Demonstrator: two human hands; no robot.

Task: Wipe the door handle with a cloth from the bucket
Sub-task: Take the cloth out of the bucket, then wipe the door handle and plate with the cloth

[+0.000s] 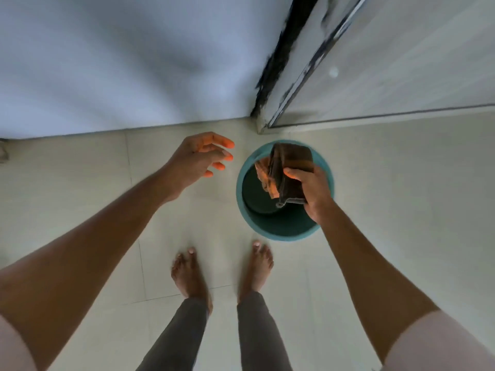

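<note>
A teal round bucket (242, 210) stands on the pale tiled floor, just in front of my feet and to the right. Over its mouth my right hand (314, 190) grips a folded dark brown cloth (290, 167) with an orange patch. My left hand (201, 156) hovers to the left of the bucket, fingers spread, holding nothing. The lower corner of a pale door (388, 62) with its dark frame edge shows at the upper right. No door handle is in view.
A white wall (120, 62) runs across the far side and meets the floor just beyond the bucket. My bare feet (190, 274) stand on the tiles below the bucket. A small grey object sits at the far left edge.
</note>
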